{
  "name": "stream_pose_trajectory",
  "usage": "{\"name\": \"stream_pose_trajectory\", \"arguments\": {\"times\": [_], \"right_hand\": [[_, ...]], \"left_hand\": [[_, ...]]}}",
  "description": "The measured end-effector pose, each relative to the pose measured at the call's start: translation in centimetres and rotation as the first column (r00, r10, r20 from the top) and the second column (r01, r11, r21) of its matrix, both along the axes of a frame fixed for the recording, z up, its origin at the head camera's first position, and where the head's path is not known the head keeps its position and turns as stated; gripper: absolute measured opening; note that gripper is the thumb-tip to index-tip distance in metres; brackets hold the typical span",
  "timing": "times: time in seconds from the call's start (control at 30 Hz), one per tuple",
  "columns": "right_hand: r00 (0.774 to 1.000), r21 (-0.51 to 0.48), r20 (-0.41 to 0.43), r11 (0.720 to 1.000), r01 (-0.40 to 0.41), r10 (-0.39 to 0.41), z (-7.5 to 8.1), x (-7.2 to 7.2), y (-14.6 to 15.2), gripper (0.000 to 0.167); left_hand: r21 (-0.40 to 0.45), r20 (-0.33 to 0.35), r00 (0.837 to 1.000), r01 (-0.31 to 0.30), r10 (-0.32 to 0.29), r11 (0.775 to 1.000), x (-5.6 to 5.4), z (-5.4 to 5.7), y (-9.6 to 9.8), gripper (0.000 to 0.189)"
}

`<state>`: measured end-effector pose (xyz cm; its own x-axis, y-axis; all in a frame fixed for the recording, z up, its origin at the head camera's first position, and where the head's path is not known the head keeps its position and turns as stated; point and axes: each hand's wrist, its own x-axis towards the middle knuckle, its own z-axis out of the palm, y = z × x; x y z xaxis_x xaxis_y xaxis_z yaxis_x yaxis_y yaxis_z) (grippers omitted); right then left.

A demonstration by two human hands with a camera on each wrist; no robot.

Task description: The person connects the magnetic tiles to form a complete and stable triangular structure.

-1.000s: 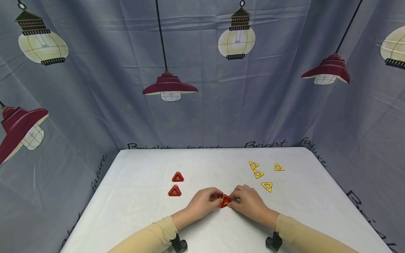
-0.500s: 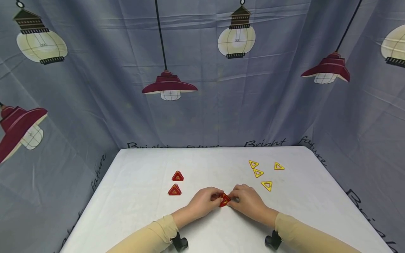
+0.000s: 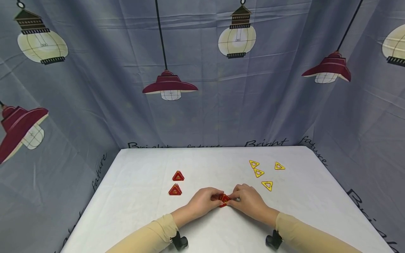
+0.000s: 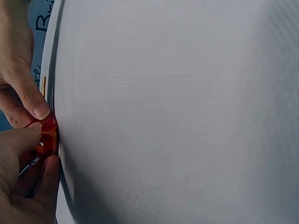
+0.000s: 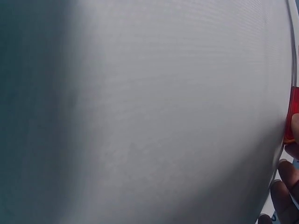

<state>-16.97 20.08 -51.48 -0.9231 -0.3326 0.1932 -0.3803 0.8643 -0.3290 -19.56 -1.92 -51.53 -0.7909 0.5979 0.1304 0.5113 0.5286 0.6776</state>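
Observation:
A small, glossy red triangle piece (image 3: 224, 199) with yellow-orange marks inside is held between both hands, low over the white table or touching it; I cannot tell which. My left hand (image 3: 202, 203) pinches it from the left, thumb and fingertips curled in. From the right, my right hand (image 3: 248, 203) pinches the same piece with thumb and forefinger. The left wrist view shows the red piece (image 4: 49, 135) with fingertips around it, partly covering it. Only a strip of the red piece (image 5: 292, 114) and some fingers show at the right wrist view's edge.
Two similar red triangle pieces, one farther back (image 3: 178, 176) and one nearer (image 3: 175, 189), lie on the white table (image 3: 142, 214) to the left. Several yellow triangle frames (image 3: 267, 185) lie at the back right. A grey-blue curtain (image 3: 202, 119) printed with lamps surrounds the table.
The red triangle piece has turned slightly between the fingertips. Both hands stay in nearly the same place, and the pieces on the table lie unmoved.

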Motion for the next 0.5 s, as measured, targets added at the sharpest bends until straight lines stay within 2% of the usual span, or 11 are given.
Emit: {"name": "stream_pose_trajectory", "arguments": {"times": [0.33,0.5], "right_hand": [[1.000,-0.022,0.014,1.000,0.006,-0.005,-0.03,-0.01,-0.08,0.018],[1.000,-0.029,0.010,1.000,0.009,-0.009,-0.15,0.02,-0.06,0.017]], "left_hand": [[0.023,0.063,0.998,0.003,-0.004,1.000,0.16,0.07,0.06,0.033],[0.001,0.059,0.998,0.007,-0.007,1.000,0.33,0.19,0.05,0.035]]}}
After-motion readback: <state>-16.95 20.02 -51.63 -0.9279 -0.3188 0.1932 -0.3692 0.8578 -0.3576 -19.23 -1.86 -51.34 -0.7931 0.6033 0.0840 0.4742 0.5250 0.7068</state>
